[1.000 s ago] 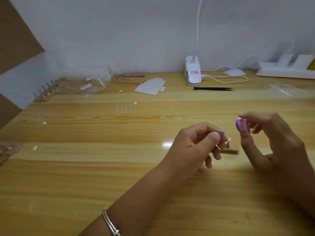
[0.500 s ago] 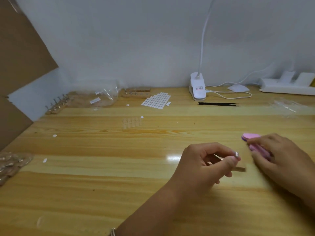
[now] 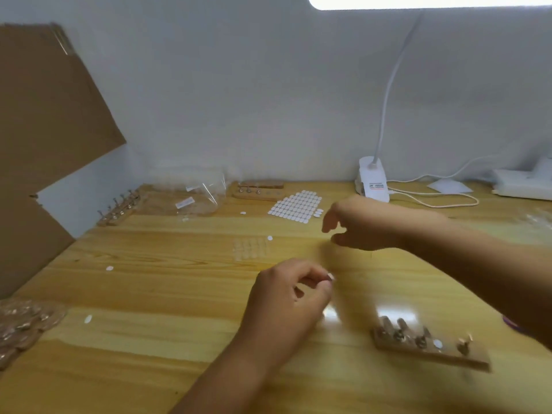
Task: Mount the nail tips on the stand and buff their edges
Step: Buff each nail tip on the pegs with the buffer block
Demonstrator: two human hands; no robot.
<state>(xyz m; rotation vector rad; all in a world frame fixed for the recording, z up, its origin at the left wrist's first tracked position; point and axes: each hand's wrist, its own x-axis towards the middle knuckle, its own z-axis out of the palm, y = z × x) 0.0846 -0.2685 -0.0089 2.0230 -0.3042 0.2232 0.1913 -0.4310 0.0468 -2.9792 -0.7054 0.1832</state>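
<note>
i see the left hand (image 3: 286, 297) in the middle of the frame, low over the desk (image 3: 149, 339). its fingers are curled in and the thumb is against the fingertips. there's a small pale spot at the thumb tip. i can't tell if that's a pinched piece or just the nail, so the grip is unclear.

the right hand (image 3: 364, 225) is reaching across, centre-right and above the left hand. its fingers are loose and apart from the thumb, and i see nothing in it. it's just right of the white sticker sheet (image 3: 295, 206), not touching it. the two hands are well apart.

the stand (image 3: 430, 349) lies flat on the desk at lower right, with neither hand on it. it's a wooden strip with a row of metal pegs. the blurry clear shapes on the left pegs look like nail tips (image 3: 398, 325), but i can't count them. a white dot sits on the strip between pegs.

the pink buffer (image 3: 510, 322) is at the right edge. only a sliver shows under the right forearm.

- upper middle: a second wooden stand (image 3: 258, 191) by the wall.
- left of that: a clear plastic bag (image 3: 194, 195), then another peg stand (image 3: 119, 206) at an angle.
- desk centre: a clear sheet of dots (image 3: 251, 249), with a few loose white ovals scattered on the wood.
- upper right: a clip lamp (image 3: 373, 180) with its cable, and a white power strip (image 3: 522, 186) at the far right.
- upper left: cardboard (image 3: 44, 130) leaning on the wall.
- lower left edge: a bag of clear pieces (image 3: 24, 324).
</note>
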